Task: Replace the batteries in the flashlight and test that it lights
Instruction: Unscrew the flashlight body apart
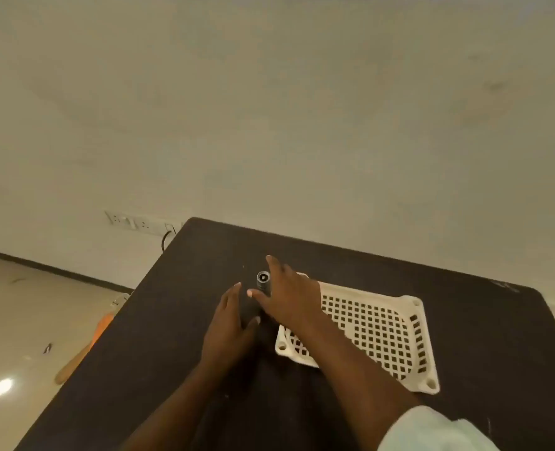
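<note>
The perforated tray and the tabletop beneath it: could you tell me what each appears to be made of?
The tray looks like moulded plastic, cream and matte: one piece, an even grid of square holes, rounded corners with moulded round holes. The tabletop is dark brown and dull, with almost no reflection; probably laminate or painted board, though the blur leaves that open.

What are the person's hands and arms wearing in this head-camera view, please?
Both hands, the left hand and the right hand, are bare: no gloves, rings or watch are visible. The left forearm is uncovered. The right arm has a pale, whitish sleeve pushed up near the elbow.
</note>
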